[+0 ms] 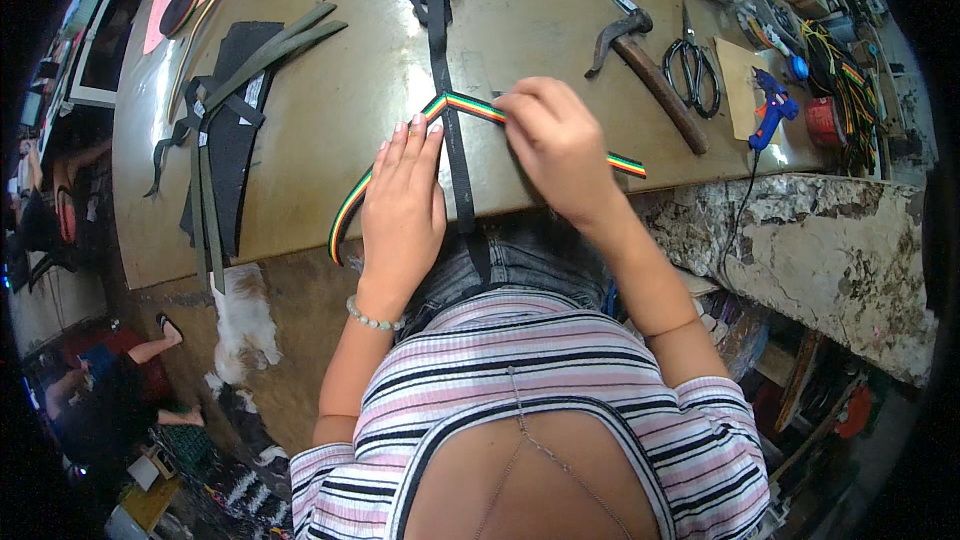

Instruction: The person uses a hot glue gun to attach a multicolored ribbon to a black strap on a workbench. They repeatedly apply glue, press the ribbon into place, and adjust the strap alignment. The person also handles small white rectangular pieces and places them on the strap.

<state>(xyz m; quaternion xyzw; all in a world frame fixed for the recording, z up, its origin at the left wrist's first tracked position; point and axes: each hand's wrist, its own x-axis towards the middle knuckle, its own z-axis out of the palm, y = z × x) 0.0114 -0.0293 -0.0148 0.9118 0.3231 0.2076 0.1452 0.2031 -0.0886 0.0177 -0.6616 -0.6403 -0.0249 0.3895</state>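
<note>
At the centre of the frame we have the striped ribbon (pixel 470 106) folded into a peak where it crosses the black strap (pixel 452 110), which runs from the top of the bench (pixel 330 90) down to its near edge. Our left hand (pixel 403 202) lies flat, fingers straight and pressed on the ribbon's left leg just beside the strap; it pins rather than grips. Our right hand (pixel 555 145) is curled, fingertips pinching the ribbon right of the peak, while the free end trails toward the right of the frame.

To do this fold well, we judge the flat hand should keep firm pressure close to the crossing so the ribbon cannot slide along the strap. The pinching fingers should pull the right leg taut and crease it squarely, edges matched, so both legs leave the strap at equal angles. Whether the ribbon passes over or under the strap at the peak we cannot tell for sure.

The hammer (pixel 650 70), scissors (pixel 692 65) and blue glue gun (pixel 770 108) lie well apart at upper right.
</note>
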